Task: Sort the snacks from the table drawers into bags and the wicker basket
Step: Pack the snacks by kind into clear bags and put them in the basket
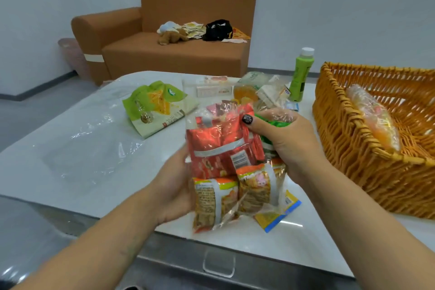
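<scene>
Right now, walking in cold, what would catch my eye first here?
Front and centre, two hands, the left hand and right hand, grip a clear bag stuffed with red and orange snack packets, held over the white table. To the right sits a big wicker basket with one filled bag inside. Behind, a green bottle stands on the table, an orange sofa beyond it.

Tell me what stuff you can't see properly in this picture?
- Head view: the clear plastic bag of red and orange snack packets has labels too blurry to read.
- Left hand: its fingers are hidden behind the bag.
- Orange wicker basket: cut off by the right edge.
- Basket's wrapped packet: blurred.
</scene>
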